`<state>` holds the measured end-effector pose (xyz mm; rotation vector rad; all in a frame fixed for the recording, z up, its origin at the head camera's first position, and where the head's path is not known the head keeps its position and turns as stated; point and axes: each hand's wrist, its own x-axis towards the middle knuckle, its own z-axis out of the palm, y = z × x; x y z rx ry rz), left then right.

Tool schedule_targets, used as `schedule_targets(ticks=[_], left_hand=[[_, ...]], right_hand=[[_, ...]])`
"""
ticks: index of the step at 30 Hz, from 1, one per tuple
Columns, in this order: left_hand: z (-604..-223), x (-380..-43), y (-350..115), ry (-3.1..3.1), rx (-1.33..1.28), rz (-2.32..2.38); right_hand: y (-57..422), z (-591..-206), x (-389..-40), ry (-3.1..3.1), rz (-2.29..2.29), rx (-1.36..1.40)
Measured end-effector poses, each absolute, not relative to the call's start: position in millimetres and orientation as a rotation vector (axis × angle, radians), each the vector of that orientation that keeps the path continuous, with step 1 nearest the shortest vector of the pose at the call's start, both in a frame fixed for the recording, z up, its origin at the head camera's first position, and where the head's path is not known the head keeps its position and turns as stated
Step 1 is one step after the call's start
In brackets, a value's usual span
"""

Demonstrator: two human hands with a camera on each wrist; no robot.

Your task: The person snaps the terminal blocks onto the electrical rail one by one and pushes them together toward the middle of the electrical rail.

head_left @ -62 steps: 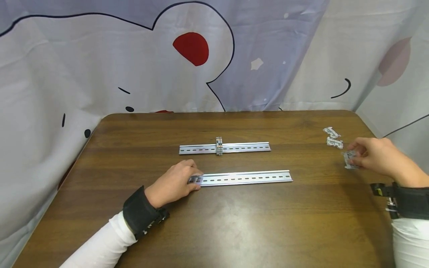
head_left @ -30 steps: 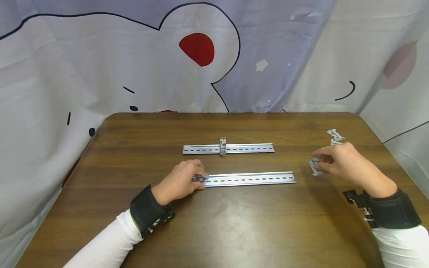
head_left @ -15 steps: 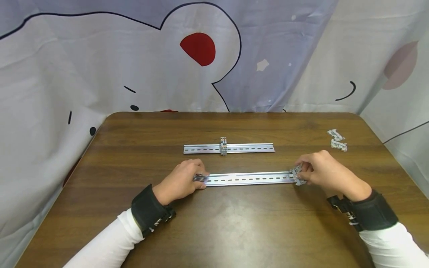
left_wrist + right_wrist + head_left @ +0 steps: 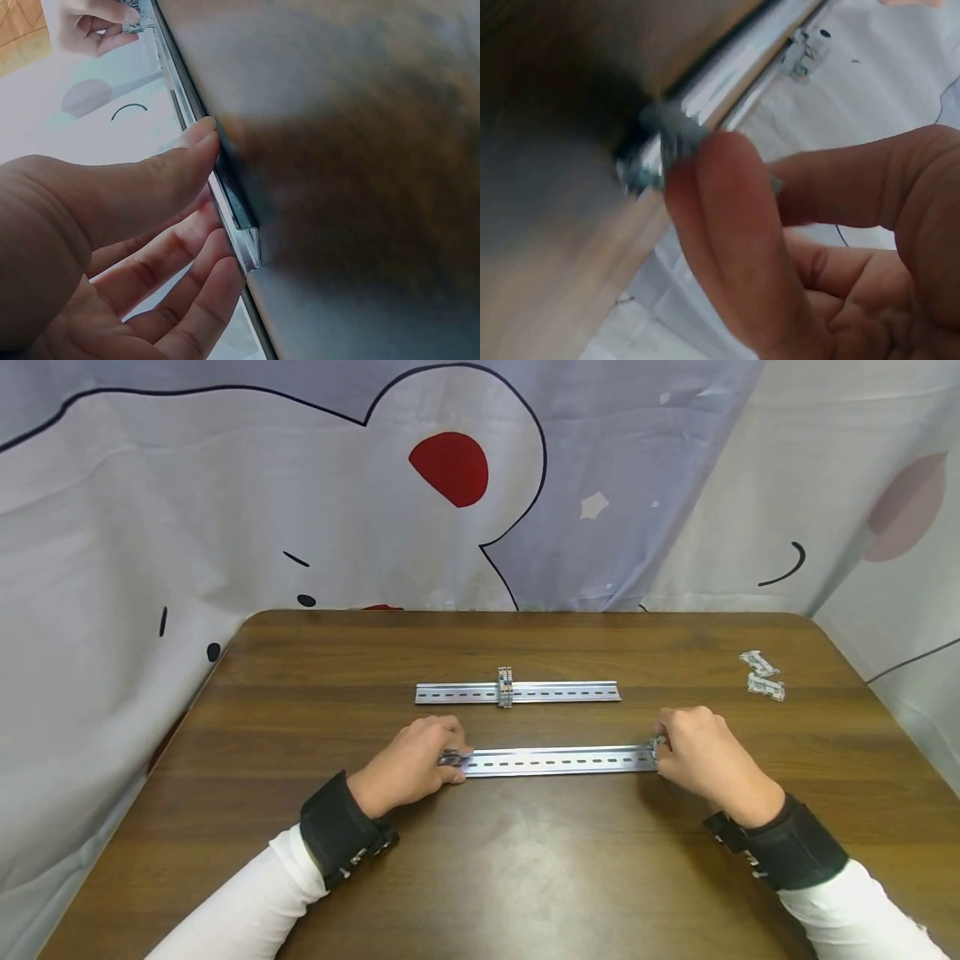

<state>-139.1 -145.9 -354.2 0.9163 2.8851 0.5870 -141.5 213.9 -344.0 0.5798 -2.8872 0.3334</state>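
While left hand point(image 4: 408, 766) grips rail point(image 4: 558, 760), right hand point(image 4: 693, 752) pinches clip point(image 4: 658, 745).

Brown wooden table point(image 4: 525, 860) against a cartoon-printed curtain point(image 4: 225, 510)

The cloth fills the upper half of the frame — pale white and lilac, black outlines, a red oval at upper centre; soft glare lies on the tabletop at lower centre.

Both hands point(image 4: 411, 767) point(image 4: 693, 752) seemingly curled, pinching

Open table point(image 4: 525, 860) btwn hands; far rail point(image 4: 517, 692) w/ clips blocks path beyond near rail point(image 4: 558, 760)
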Motion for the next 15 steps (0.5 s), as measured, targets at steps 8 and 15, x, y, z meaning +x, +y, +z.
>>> schedule_targets(ticks=[8, 15], left_hand=[[-355, -140, -143, 2.894, 0.930, 0.601], [-354, -140, -145, 2.886, 0.907, 0.616]], right_hand=[[212, -342, -147, -3.017, 0.352, 0.509], [228, -331, -151, -3.189, 0.638, 0.538]])
